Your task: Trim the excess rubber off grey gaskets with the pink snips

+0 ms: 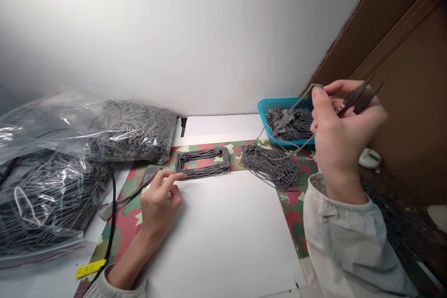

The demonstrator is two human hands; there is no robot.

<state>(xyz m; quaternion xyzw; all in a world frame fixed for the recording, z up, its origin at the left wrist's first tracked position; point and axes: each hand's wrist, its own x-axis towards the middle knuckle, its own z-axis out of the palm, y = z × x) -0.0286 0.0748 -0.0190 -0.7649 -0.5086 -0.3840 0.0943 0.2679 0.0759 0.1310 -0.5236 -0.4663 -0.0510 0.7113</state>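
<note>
The left hand [161, 201] rests on a white sheet [223, 233] whose middle lies bare, its loosely curled fingers touching the near corner of a grey rectangular frame of cords [202, 162]. The right hand [340, 135], raised near the brown cardboard wall [401, 79], grips dark metal snips [359, 95] and a thin grey cord [303, 98]. Around the camouflage-patterned worktop [296, 205] crowd a loose grey cord pile [270, 164], a turquoise plastic basket [268, 108] and clear bags of cords [70, 158].

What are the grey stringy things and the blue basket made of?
The grey cords look like thin matte elastic or rubbery string: they bend and tangle loosely, though the exact material is unclear. The blue basket looks like hard, slightly shiny plastic, with a thin rim and latticed wall.
</note>
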